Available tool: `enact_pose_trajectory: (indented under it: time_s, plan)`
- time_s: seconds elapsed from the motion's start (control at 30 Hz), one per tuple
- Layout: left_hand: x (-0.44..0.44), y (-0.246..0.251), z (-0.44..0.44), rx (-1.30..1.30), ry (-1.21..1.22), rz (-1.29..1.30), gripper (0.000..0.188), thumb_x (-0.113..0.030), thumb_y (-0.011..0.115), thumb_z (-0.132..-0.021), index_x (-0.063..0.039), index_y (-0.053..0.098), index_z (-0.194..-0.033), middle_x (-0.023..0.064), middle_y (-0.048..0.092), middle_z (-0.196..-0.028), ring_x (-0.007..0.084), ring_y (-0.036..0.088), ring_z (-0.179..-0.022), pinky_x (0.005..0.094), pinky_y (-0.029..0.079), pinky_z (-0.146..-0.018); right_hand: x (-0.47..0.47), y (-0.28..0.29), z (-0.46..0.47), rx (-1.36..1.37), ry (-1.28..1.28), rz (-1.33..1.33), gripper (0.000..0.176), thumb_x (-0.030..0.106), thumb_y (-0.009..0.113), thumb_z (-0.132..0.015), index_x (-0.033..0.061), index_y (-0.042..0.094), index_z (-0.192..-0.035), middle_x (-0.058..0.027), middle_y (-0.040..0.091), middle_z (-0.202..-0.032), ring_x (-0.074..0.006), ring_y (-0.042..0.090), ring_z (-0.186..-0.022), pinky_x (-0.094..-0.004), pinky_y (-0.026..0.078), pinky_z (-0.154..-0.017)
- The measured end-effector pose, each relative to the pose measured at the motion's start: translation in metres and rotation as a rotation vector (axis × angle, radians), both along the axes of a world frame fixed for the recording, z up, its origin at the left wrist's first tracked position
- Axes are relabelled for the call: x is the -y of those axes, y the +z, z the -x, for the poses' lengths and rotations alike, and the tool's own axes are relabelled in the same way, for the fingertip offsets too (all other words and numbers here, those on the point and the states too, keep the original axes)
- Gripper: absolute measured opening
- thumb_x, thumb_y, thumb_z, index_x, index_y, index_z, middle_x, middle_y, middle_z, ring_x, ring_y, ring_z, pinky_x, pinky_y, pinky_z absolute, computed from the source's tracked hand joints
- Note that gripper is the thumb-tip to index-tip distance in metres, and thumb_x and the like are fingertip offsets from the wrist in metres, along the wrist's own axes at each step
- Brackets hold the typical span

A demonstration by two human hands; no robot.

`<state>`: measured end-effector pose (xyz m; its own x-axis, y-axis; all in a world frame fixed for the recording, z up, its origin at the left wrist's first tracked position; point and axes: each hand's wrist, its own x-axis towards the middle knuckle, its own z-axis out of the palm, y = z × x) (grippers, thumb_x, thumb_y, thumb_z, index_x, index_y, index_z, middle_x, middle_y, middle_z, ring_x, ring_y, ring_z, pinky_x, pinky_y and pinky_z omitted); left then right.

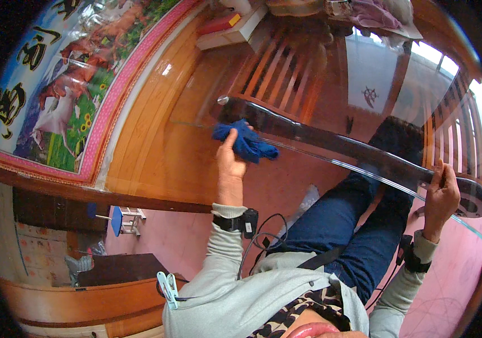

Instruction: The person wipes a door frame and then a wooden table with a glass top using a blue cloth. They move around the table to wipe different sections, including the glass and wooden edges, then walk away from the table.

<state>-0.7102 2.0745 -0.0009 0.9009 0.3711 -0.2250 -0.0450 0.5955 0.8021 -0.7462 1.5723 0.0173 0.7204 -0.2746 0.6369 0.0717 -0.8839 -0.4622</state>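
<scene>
My left hand (231, 167) grips a bunched blue cloth (247, 143). The cloth lies against the front edge of a clear glass pane (334, 161), close to the left end of a long glossy dark bar (330, 137). This bar has rounded ends with silver-coloured tips and runs beside the glass edge. Toward its right end, my right hand (443, 196) overlaps both bar and glass edge, fingers bent. Whether it grips or only rests there cannot be told. Both wrists wear black straps.
A horse picture with writing (72, 97) covers part of a wooden surface (148, 148) at left. Slatted wooden furniture (281, 76) shows through or in the glass. A red box (220, 24) lies at the back. Cables (272, 230) hang by my left arm; a blue-seated stool (117, 220) stands below.
</scene>
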Motion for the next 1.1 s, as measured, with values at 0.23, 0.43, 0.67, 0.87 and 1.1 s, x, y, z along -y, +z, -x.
enact_pose_trajectory:
  time_s: [0.23, 0.43, 0.67, 0.87, 1.1]
  plan:
    - [-0.015, 0.009, -0.004, -0.014, 0.011, -0.017, 0.05, -0.03, 0.055, -0.108, 0.002, 0.052, -0.146, 0.0188, 0.061, -0.142, 0.0308, 0.059, -0.132, 0.0503, 0.045, -0.116, -0.002, 0.002, 0.0, -0.021, -0.026, -0.003, 0.028, 0.03, 0.059, -0.108, 0.0069, 0.068, -0.094, -0.0126, 0.062, -0.074, -0.0235, 0.058, -0.06, -0.0379, 0.048, -0.059]
    - [0.066, 0.009, 0.004, 0.074, -0.366, -0.042, 0.061, -0.046, 0.051, -0.109, 0.003, 0.052, -0.145, 0.0183, 0.064, -0.138, 0.0292, 0.061, -0.129, 0.0473, 0.047, -0.113, -0.004, 0.004, -0.001, 0.051, 0.018, 0.016, 0.027, 0.027, 0.061, -0.107, 0.0058, 0.07, -0.094, -0.0134, 0.065, -0.076, -0.0223, 0.062, -0.061, -0.0377, 0.05, -0.059]
    - [0.143, 0.021, 0.019, 0.036, -0.79, 0.128, 0.08, -0.056, 0.064, -0.098, 0.002, 0.046, -0.151, 0.0185, 0.061, -0.143, 0.0307, 0.061, -0.13, 0.0474, 0.049, -0.112, -0.005, 0.005, -0.002, 0.023, -0.025, 0.036, 0.026, 0.025, 0.061, -0.107, 0.0055, 0.068, -0.091, -0.0136, 0.064, -0.075, -0.0248, 0.062, -0.061, -0.0384, 0.049, -0.058]
    - [0.165, 0.018, 0.026, 0.028, -0.937, 0.233, 0.1, -0.069, 0.064, -0.09, 0.003, 0.039, -0.155, 0.0203, 0.056, -0.148, 0.0341, 0.057, -0.136, 0.0521, 0.046, -0.115, -0.005, 0.006, 0.0, -0.006, 0.0, -0.038, 0.024, 0.024, 0.062, -0.107, 0.0046, 0.069, -0.094, -0.0144, 0.064, -0.075, -0.0244, 0.062, -0.06, -0.0373, 0.048, -0.057]
    - [0.078, 0.013, 0.002, 0.084, -0.59, 0.161, 0.117, -0.087, 0.053, -0.084, 0.003, 0.037, -0.156, 0.0232, 0.05, -0.153, 0.0361, 0.054, -0.137, 0.0554, 0.042, -0.117, -0.006, 0.007, 0.001, -0.005, 0.012, -0.053, 0.024, 0.024, 0.062, -0.107, 0.0038, 0.069, -0.095, -0.0132, 0.065, -0.074, -0.0233, 0.063, -0.062, -0.0353, 0.049, -0.058]
